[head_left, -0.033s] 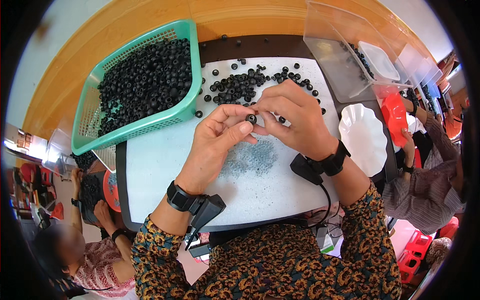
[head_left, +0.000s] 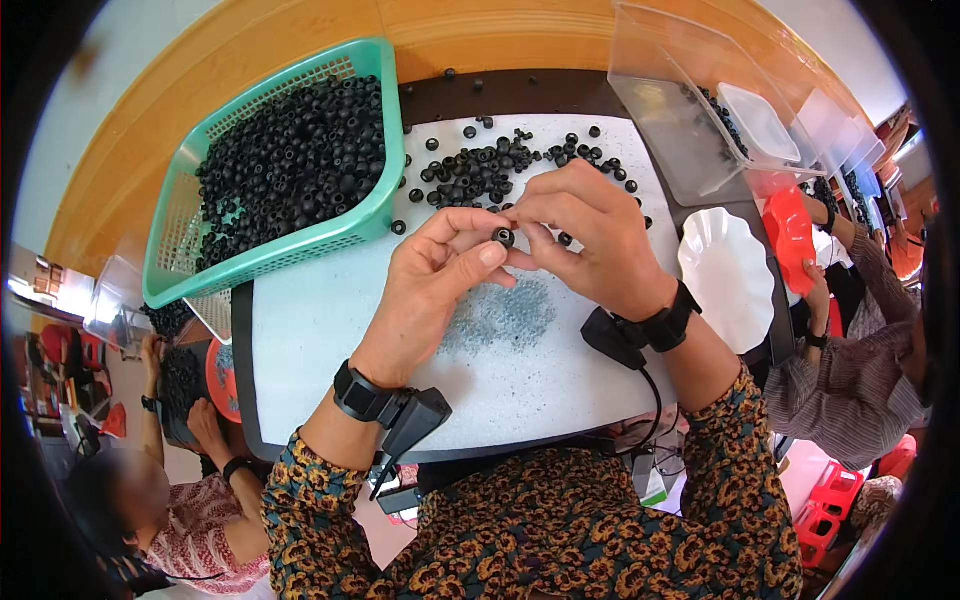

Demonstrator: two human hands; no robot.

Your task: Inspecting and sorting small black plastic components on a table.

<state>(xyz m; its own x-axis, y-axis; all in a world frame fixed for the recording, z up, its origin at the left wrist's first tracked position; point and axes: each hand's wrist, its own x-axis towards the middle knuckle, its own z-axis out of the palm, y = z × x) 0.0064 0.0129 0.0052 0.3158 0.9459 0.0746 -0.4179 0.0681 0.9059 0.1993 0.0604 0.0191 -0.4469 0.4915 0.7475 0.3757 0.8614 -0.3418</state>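
Above the middle of the white sheet, my left hand (head_left: 435, 275) pinches a small round black piece with a hole (head_left: 503, 237), like a large bead, between thumb and fingers. My right hand (head_left: 590, 230) meets it fingertip to fingertip, thumb and fingers pressed together. Whatever those right fingers hold, if anything, is hidden or too small to make out. Loose black pieces (head_left: 470, 180) of the same kind lie beyond both hands. Under them, tiny clear bluish grains (head_left: 515, 315) are spread on the white sheet (head_left: 330, 350).
A green basket (head_left: 275, 265) heaped with black pieces stands far left. Clear plastic boxes (head_left: 665, 140) stand far right, near a white scalloped dish (head_left: 725, 280) and a red dish (head_left: 790, 240). Co-workers sit on both sides, one in a red patterned top (head_left: 205, 520), another in a striped sleeve (head_left: 845, 390).
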